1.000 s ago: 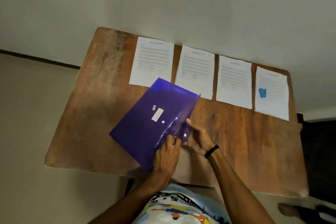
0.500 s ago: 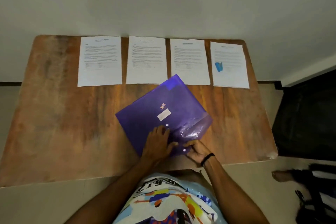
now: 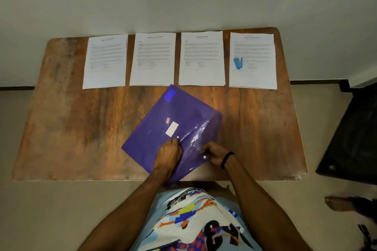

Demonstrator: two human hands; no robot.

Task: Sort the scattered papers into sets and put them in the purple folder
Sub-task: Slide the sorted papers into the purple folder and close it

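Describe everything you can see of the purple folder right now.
The purple folder is glossy plastic, lying skewed on the wooden table, its near corner overhanging the front edge. A white label sits mid-face; a white snap stud shows on the flap. The left hand holds it at the flap's crease, the right hand pinches the flap near the stud.
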